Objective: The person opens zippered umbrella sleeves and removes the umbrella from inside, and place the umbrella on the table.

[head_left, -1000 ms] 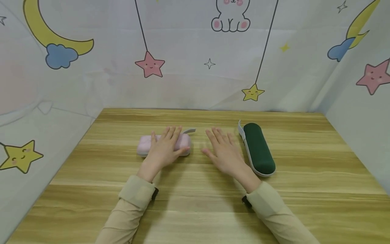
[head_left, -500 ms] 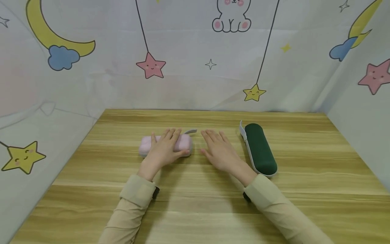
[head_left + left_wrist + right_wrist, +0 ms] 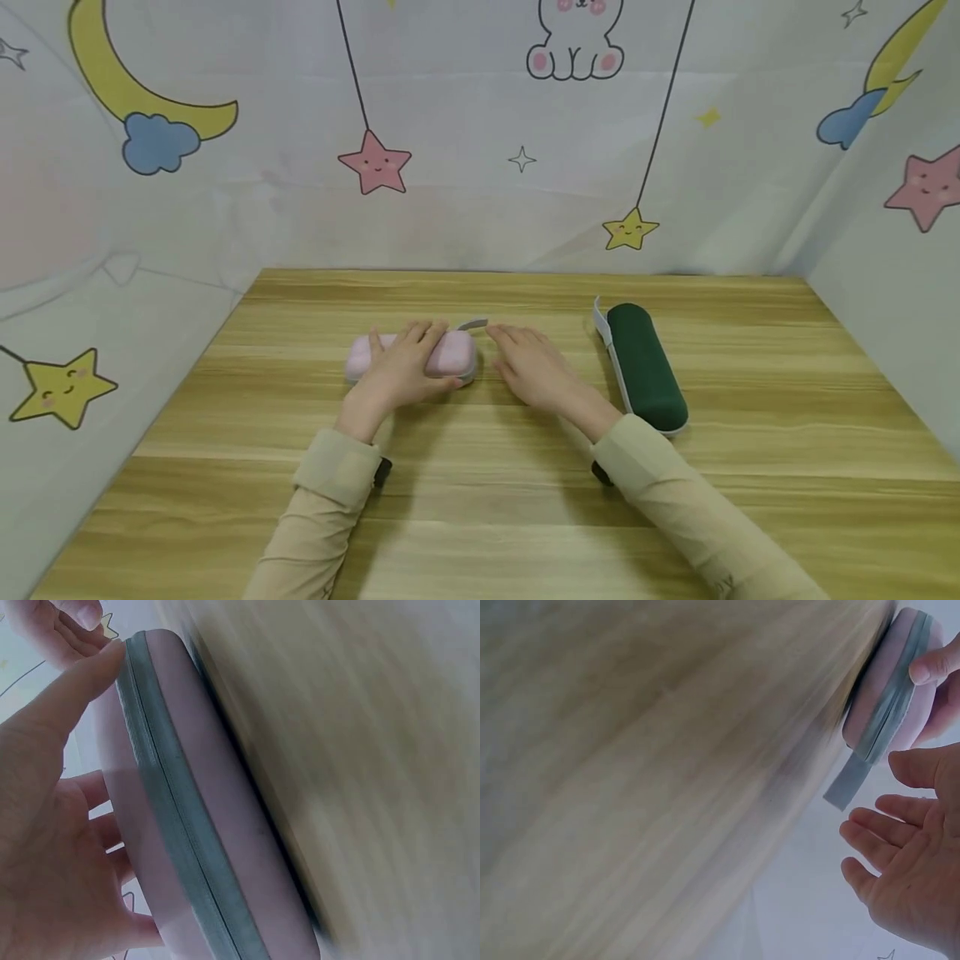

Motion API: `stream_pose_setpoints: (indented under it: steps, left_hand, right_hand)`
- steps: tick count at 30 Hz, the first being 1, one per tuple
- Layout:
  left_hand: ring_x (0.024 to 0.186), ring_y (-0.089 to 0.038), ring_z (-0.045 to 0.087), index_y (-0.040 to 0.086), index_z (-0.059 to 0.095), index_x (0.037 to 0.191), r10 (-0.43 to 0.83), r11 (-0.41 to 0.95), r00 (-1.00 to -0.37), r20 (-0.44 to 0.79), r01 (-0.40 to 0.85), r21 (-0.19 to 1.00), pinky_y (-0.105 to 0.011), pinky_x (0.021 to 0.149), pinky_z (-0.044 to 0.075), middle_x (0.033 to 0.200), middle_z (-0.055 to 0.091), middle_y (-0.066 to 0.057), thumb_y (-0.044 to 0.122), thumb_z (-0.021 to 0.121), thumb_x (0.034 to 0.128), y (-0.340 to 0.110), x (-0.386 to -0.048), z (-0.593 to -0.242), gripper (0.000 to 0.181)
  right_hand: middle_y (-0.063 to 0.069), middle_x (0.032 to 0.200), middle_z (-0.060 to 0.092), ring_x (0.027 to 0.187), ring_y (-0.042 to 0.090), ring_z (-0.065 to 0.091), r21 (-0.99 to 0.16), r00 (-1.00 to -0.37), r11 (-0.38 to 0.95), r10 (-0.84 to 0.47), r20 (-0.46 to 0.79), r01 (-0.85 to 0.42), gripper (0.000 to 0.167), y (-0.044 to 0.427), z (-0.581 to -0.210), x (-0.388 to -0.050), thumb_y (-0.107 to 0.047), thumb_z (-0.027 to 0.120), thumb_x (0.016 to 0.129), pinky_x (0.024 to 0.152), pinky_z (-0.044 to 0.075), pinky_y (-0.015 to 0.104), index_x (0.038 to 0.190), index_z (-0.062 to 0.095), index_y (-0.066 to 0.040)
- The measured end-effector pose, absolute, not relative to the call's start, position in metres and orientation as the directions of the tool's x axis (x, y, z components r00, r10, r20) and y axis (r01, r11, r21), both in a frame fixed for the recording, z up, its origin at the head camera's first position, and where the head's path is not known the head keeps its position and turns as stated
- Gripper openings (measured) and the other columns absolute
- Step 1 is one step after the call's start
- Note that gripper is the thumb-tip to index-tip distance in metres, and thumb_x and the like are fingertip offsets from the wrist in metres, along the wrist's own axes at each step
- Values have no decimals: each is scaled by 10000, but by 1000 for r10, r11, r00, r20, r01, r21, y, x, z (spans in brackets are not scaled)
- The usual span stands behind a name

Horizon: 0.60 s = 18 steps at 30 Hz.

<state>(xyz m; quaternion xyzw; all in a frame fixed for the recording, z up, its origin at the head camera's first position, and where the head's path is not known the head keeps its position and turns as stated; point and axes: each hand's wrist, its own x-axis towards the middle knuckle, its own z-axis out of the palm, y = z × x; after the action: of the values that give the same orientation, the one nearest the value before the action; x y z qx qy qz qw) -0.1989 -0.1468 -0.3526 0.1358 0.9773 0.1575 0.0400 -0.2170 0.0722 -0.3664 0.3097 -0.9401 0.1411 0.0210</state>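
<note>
A pink zip-up glasses case point(image 3: 452, 353) with a grey zip band lies on the wooden table, left of the middle. My left hand point(image 3: 401, 367) holds it from above. In the left wrist view the thumb point(image 3: 101, 671) presses at the band and the fingers reach over the far side. A grey fabric tab point(image 3: 847, 782) sticks out from the case's right end. Beside that tab is my right hand point(image 3: 536, 371), its fingers slightly bent and holding nothing. Further right lies a dark green zip-up glasses case point(image 3: 647, 367) with a light tab.
The wooden table point(image 3: 480, 517) reaches back to a white cloth point(image 3: 450, 225) printed with stars, moons and a bear. The cloth also hangs along both sides. Each wrist carries a small black device below the cuff.
My right hand has moved left, from near the green case to beside the pink case's tab, and its fingers have drawn together. The left hand stays on the pink case.
</note>
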Motion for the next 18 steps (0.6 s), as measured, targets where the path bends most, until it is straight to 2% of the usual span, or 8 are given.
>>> stream_pose_setpoints:
  steps: [8, 11, 16, 18]
  left_hand:
    - [1425, -332, 332, 135, 371, 1483, 292, 910, -956, -15, 273, 312, -787, 1050, 50, 1501, 414, -126, 487, 696, 834, -152, -202, -352, 806]
    - [1406, -343, 362, 132, 375, 1482, 300, 908, -954, -10, 282, 311, -783, 1054, 68, 1487, 429, -142, 485, 699, 833, -154, -203, -353, 807]
    - [1376, -362, 399, 124, 380, 1479, 320, 898, -947, -1, 303, 318, -770, 1064, 96, 1466, 449, -165, 470, 701, 835, -155, -204, -355, 798]
    - [1374, -363, 401, 125, 381, 1478, 324, 896, -946, -1, 307, 321, -765, 1068, 97, 1463, 452, -165, 466, 703, 835, -155, -205, -355, 796]
  right_hand:
    - [192, 1349, 560, 1253, 343, 540, -305, -788, 731, -598, 146, -611, 438, 61, -366, -226, -136, 532, 976, 1066, 420, 478, 1380, 468, 21]
    - [184, 1331, 574, 1249, 346, 544, -339, -802, 736, -586, 115, -586, 425, 57, -366, -231, -129, 519, 981, 1057, 428, 484, 1383, 475, -1]
    - [130, 1202, 630, 1051, 279, 630, -384, -831, 759, -554, 44, -526, 433, 52, -367, -237, -130, 514, 986, 989, 480, 456, 1406, 464, -36]
    - [122, 1216, 628, 1060, 267, 630, -391, -837, 765, -546, 27, -511, 427, 51, -368, -239, -129, 510, 989, 995, 479, 447, 1406, 470, -48]
